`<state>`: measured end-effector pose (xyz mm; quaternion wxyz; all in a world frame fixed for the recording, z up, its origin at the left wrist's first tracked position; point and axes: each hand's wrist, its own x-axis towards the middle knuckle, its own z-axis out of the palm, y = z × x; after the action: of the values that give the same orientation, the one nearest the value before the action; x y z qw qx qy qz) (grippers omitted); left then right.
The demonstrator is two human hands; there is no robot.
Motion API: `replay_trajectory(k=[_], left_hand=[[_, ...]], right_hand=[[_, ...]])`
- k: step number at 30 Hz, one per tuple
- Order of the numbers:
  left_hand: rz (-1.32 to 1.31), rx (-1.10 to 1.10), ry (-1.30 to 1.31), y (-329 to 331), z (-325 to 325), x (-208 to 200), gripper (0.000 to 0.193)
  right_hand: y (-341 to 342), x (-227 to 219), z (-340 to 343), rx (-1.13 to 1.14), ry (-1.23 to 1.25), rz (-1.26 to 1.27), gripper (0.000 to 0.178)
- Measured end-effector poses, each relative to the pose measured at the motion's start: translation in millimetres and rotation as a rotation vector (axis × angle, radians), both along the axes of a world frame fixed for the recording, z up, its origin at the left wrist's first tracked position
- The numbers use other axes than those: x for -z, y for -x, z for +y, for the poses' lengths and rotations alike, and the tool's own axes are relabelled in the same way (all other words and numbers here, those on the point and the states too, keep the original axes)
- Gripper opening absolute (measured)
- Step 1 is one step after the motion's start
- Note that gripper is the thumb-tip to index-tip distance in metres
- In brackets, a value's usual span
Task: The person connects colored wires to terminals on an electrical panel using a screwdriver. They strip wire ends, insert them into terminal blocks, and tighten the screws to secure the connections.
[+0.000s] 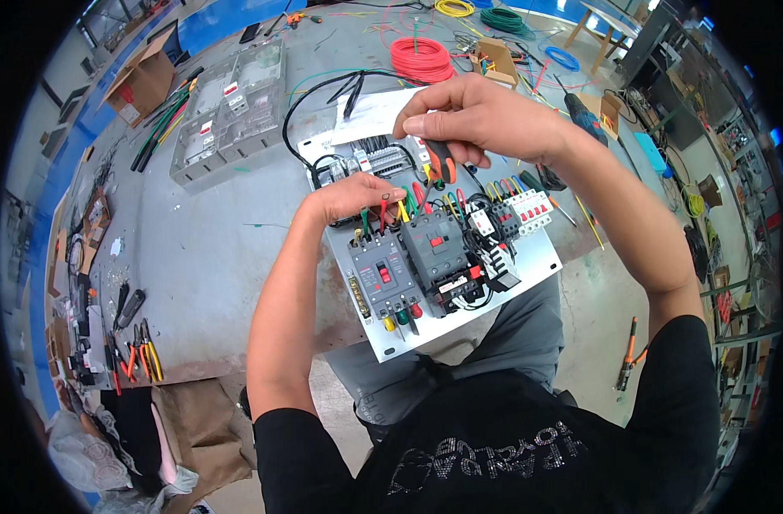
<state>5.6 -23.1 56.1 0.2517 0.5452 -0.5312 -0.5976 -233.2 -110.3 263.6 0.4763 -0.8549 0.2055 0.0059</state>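
A white mounting plate (541, 254) carrying electrical parts rests partly on the table's front edge, over my lap. My right hand (494, 116) grips a screwdriver (443, 163) by its orange and black handle. Its shaft points down towards the wires behind the contactor (437, 242); where the tip sits is hard to see. My left hand (354, 197) is closed at a yellow wire (402, 208), beside green and red wires above the grey circuit breaker (381, 272). A row of small white breakers (528, 211) stands at the plate's right end.
A clear-lidded grey box (229, 163) lies to the left, near an open cardboard box (143, 81). Pliers (143, 355) lie at the front left. Coiled red wire (421, 60) sits at the back, and a power drill (584, 118) at the right.
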Motion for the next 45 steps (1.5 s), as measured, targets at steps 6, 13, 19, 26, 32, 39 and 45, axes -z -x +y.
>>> replay_trajectory(k=[6, 13, 19, 26, 32, 39, 45], left_hand=[[-0.006, -0.041, 0.024, 4, 2, -1, 0.042], [0.051, -0.027, 0.008, -6, 1, 10, 0.039], [0.047, -0.026, 0.008, 4, 4, -6, 0.045], [0.074, -0.110, 0.014, 0, 7, 1, 0.038], [0.106, -0.081, 0.044, -1, 4, 5, 0.035], [0.078, -0.035, 0.030, 0, 7, -1, 0.039], [0.037, -0.047, 0.007, 3, 4, -6, 0.042]], right_hand=[[19, 1, -13, -0.224, 0.118, -0.136, 0.064], [13, 9, 2, -0.154, 0.876, -0.389, 0.058], [2, 13, 19, -0.061, 0.736, -0.333, 0.047], [1, -1, 2, -0.245, -0.200, 0.065, 0.043], [12, 10, -9, -0.242, -0.173, -0.089, 0.044], [-3, 7, 21, -0.138, 0.620, -0.282, 0.034], [-7, 6, 6, -0.081, 0.158, -0.131, 0.040]])
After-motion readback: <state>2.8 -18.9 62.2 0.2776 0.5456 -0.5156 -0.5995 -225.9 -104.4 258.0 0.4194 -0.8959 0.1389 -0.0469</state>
